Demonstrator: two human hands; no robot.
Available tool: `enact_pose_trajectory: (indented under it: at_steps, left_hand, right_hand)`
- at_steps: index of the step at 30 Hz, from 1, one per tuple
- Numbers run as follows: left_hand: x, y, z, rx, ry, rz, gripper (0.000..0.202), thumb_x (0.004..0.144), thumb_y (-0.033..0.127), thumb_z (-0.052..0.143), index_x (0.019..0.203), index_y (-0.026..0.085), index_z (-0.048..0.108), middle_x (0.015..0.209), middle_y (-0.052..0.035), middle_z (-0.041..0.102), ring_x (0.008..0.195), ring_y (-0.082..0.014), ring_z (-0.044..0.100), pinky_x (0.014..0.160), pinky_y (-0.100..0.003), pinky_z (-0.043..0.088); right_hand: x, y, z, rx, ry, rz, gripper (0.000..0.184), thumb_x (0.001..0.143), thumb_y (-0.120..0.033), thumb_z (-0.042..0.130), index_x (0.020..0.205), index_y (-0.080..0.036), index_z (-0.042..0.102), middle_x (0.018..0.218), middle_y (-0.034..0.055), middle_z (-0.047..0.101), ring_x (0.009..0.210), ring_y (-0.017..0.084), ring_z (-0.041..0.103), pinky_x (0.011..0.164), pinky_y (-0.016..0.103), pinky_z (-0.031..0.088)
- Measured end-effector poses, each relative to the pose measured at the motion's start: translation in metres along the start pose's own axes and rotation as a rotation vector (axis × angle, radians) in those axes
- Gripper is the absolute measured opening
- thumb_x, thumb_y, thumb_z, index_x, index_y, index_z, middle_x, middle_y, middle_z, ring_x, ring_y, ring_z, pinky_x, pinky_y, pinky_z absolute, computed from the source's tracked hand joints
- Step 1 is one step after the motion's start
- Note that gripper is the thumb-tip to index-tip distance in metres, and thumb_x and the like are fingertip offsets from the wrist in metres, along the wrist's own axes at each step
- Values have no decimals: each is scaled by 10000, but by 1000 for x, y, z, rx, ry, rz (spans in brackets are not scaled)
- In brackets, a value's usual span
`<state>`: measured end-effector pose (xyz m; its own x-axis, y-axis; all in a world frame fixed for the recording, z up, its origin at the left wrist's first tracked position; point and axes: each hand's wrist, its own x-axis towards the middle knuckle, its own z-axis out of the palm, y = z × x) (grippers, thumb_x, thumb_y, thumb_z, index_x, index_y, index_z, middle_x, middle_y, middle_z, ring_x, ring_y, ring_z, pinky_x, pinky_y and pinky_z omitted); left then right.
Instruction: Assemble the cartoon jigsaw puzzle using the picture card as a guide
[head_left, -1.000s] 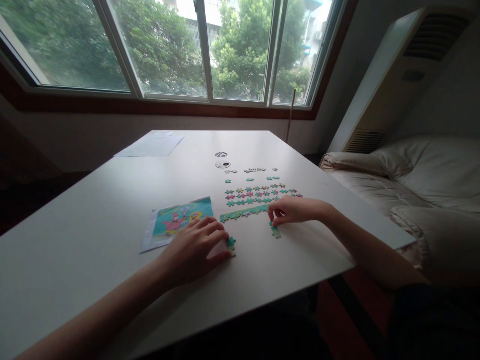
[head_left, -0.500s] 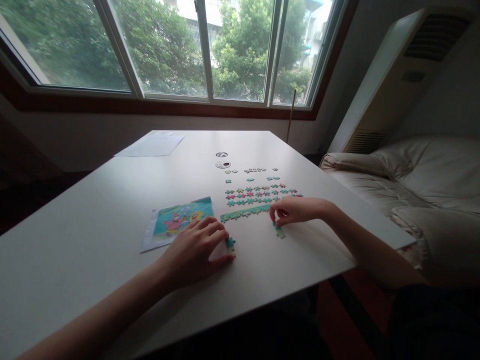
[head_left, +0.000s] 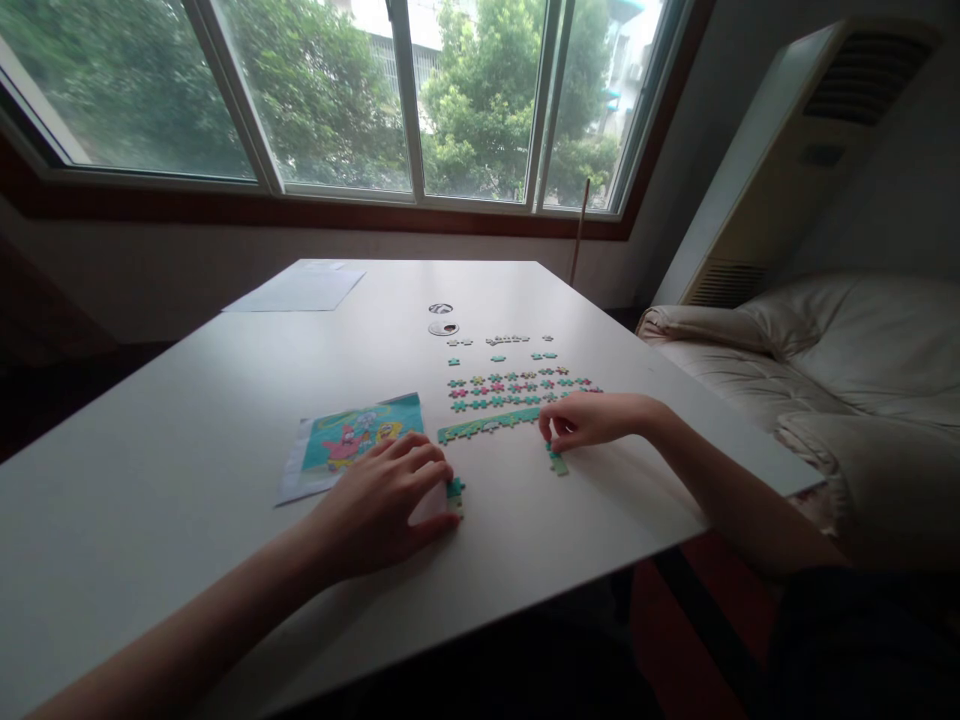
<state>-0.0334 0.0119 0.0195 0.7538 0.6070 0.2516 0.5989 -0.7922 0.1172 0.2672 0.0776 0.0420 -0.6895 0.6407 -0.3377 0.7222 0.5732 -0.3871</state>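
Note:
My left hand (head_left: 382,500) rests on the table with thumb and fingers closed around a short strip of joined jigsaw pieces (head_left: 456,490), teal at the top and pale green below. Its fingers lie over part of the picture sheet (head_left: 322,455), a cartoon print on a teal ground. To the right, the bent fingers of my right hand (head_left: 596,418) pinch the upper end of another short green jigsaw strip (head_left: 559,463). Beyond the hands runs a long joined jigsaw strip (head_left: 480,428), its right end hidden by my right hand.
Loose jigsaw pieces (head_left: 499,390) lie in rows farther up the white table (head_left: 187,450). Two small round items (head_left: 443,328) sit behind them. White paper (head_left: 296,290) lies at the far left corner. A pale sofa (head_left: 720,350) stands to the right.
My left hand has shifted slightly left with its short strip. My right hand keeps its pinch in nearly the same place. The whole view has moved a little.

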Motion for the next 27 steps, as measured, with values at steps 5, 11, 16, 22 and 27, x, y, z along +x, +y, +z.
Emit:
enact_pose_trajectory:
  at_steps: [5, 11, 16, 22, 27]
  left_hand:
    - [-1, -2, 2, 12, -14, -2, 222, 792, 402, 586, 922, 224, 612, 972, -66, 618, 985, -248, 523, 830, -379, 441]
    - [0, -3, 4, 24, -57, -10, 243, 812, 418, 560, 948, 219, 593, 995, -66, 610, 999, -260, 505, 837, -401, 428]
    - [-1, -4, 4, 26, -19, 1, 283, 824, 442, 538, 985, 217, 598, 991, -72, 616, 990, -255, 515, 847, -403, 428]
    - [-1, -13, 11, 102, 69, -106, 310, 892, 390, 432, 1061, 179, 582, 1082, -106, 596, 1026, -273, 505, 857, -439, 431]
    - [-2, -24, 18, 153, 35, -160, 368, 890, 431, 409, 1137, 209, 567, 1160, -110, 562, 1057, -291, 497, 860, -475, 432]
  right_hand:
    - [-1, -1, -1, 16, -10, -4, 201, 781, -306, 577, 925, -165, 584, 707, -5, 549, 595, 83, 471, 547, 191, 332]
    - [-1, -1, -3, 3, 0, -27, 183, 804, -299, 545, 912, -158, 590, 703, 1, 544, 606, 85, 466, 555, 195, 338]
    - [-2, 1, -6, -19, 78, 20, 222, 829, -320, 501, 956, -163, 594, 727, 16, 563, 603, 94, 469, 551, 205, 337]
    - [0, 7, -4, -68, 155, 61, 321, 835, -319, 495, 1115, -177, 563, 738, 32, 593, 607, 111, 490, 567, 220, 340]
    - [0, 8, -4, -85, 153, 69, 313, 830, -293, 500, 1108, -184, 593, 733, 34, 604, 601, 110, 499, 572, 220, 338]
